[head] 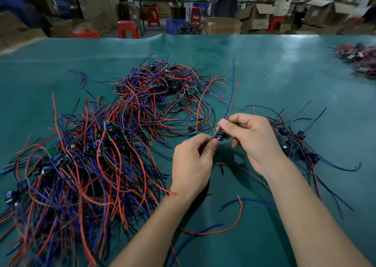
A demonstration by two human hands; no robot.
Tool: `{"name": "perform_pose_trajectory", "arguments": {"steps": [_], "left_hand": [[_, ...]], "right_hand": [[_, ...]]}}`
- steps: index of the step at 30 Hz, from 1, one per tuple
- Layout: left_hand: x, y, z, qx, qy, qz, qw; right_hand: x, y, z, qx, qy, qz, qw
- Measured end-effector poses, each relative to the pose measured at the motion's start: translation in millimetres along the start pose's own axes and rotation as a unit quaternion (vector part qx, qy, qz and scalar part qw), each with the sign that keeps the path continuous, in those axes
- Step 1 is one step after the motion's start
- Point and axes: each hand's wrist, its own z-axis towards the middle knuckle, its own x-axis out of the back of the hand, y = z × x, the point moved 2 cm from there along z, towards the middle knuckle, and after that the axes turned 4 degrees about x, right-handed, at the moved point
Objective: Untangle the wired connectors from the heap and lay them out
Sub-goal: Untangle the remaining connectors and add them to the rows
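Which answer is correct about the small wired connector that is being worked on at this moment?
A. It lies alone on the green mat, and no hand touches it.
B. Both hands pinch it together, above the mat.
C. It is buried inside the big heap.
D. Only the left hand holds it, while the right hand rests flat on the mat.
B: the left hand and the right hand both pinch the connector between their fingertips above the green mat.

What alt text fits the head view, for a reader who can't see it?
Two bare hands, left and right, pinch one small wired board above a teal table, its blue wire rising away from the person. A big heap of red, blue and black wires lies at left; a smaller pile lies at right.
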Motion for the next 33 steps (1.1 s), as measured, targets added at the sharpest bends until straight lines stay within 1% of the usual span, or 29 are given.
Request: {"name": "perform_pose_trajectory", "arguments": {"steps": [3,8,11,13,14,15,16,17,18,20,21,22,23,24,25,28,30,33], "left_hand": [[0.2,0.1,0.7,-0.002,-0.004,0.011,1.0],[-3.4,1.1,-1.7,-0.003,-0.016,0.019,1.0],[-5.6,0.3,-3.7,-0.014,-0.02,0.03,0.999],[-5.3,-0.1,-4.2,-0.018,-0.012,0.034,0.999],[-4.6,-0.9,-3.8,-0.014,-0.001,0.028,1.0],[-3.6,-2.0,-3.0,-0.005,0.014,0.014,1.0],[-2.3,-3.2,-2.0,0.004,0.03,-0.002,1.0],[-1.1,-3.9,-1.3,0.01,0.045,-0.018,0.999],[-0.6,-3.4,-1.4,0.01,0.055,-0.031,0.998],[-0.4,-0.8,-2.0,0.003,0.06,-0.042,0.997],[-0.4,0.1,-2.4,-0.003,0.059,-0.041,0.997],[-0.3,0.5,-2.6,-0.008,0.058,-0.037,0.998],[-0.4,0.1,-2.1,-0.01,0.056,-0.033,0.998],[-0.8,-1.1,-1.4,-0.007,0.052,-0.029,0.998],[-1.7,-2.6,-0.8,-0.002,0.045,-0.026,0.999],[-4.8,-4.2,-0.9,0.005,0.013,-0.009,1.0],[-6.4,-3.5,-1.6,0.001,-0.006,0.007,1.0],[-6.7,-0.5,-2.3,-0.01,-0.019,0.015,1.0]], "right_hand": [[1.5,1.0,2.9,0.026,0.041,-0.026,0.998],[22.8,-3.2,7.7,0.084,0.186,-0.036,0.978],[42.3,-3.9,9.5,0.077,0.303,0.017,0.95],[53.9,-2.6,8.0,0.061,0.392,0.062,0.916],[56.7,-1.7,6.5,0.05,0.427,0.079,0.899],[56.0,-1.6,4.7,0.037,0.445,0.09,0.89],[51.7,-1.2,3.8,0.021,0.44,0.093,0.893],[43.8,-1.7,3.2,0.004,0.403,0.096,0.91],[33.5,-3.0,2.8,-0.016,0.336,0.095,0.937],[10.5,-6.3,0.5,-0.049,0.131,0.063,0.988],[0.5,-7.4,-2.6,-0.054,0.029,0.043,0.997],[-5.7,-6.4,-5.9,-0.05,-0.05,0.029,0.997],[-9.4,-6.3,-8.5,-0.036,-0.097,0.023,0.994],[-9.9,-6.7,-9.4,-0.017,-0.106,0.01,0.994],[-8.6,-8.2,-8.9,0.005,-0.087,0.001,0.996],[6.2,-14.8,-3.9,0.076,0.051,0.002,0.996],[19.7,-22.0,-2.3,0.122,0.144,0.014,0.982],[30.8,-40.9,-7.9,0.174,0.246,0.039,0.953]]}}
